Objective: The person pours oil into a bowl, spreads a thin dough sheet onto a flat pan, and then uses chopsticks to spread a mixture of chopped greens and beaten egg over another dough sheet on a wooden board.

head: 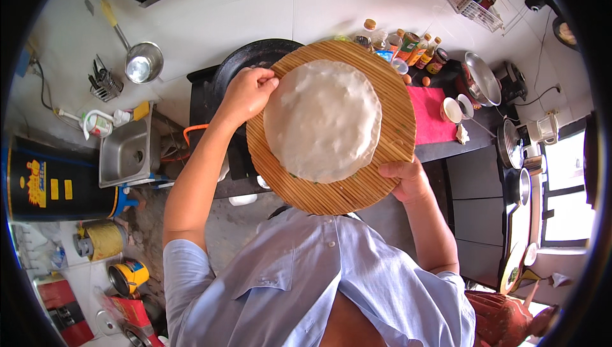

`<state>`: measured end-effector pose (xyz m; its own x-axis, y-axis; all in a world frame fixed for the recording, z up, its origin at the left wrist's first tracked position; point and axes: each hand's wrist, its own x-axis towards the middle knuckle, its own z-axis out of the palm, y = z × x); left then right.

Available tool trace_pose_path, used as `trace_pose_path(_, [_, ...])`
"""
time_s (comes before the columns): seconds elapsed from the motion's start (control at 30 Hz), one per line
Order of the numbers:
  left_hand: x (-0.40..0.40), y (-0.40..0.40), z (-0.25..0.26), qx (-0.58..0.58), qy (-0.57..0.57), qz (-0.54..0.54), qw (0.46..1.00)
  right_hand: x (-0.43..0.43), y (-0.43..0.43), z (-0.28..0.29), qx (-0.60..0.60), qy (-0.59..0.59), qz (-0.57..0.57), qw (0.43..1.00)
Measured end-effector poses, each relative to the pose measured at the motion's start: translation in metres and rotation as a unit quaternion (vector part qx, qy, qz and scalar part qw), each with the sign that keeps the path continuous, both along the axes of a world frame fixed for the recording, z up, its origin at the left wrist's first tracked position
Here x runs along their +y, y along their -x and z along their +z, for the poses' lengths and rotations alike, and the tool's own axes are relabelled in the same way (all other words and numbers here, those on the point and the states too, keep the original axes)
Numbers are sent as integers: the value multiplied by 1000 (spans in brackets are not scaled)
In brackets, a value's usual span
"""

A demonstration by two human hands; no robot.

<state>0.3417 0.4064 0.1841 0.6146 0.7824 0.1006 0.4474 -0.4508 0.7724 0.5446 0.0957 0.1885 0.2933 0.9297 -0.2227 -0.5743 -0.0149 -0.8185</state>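
A round ribbed wooden board is held up before me, with a flat round of pale dough lying on it. My right hand grips the board's lower right rim, thumb on top. At the upper left, my left hand has its thumb and fingertips pinched together by the board's rim and the dough's edge; whether it holds the dough or the rim cannot be told. Behind the board and my left hand, a large black wok is partly hidden.
Bottles and jars line the wall at the back right, near two eggs, a red mat and bowls. A steel sink is at left. Another person in red is at lower right.
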Motion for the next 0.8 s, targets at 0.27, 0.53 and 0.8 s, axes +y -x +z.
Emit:
trace_pose_path(0.27, [2, -22, 1, 67, -132, -24, 989, -9, 8, -42, 96, -35, 4, 995])
trace_pose_path(0.53, [-5, -51, 29, 96, -87, -50, 990, -18, 8, -56, 128, -42, 1, 991])
trace_pose_path(0.8, [4, -71, 33, 192, -92, -83, 973, -15, 12, -62, 143, -74, -2, 987])
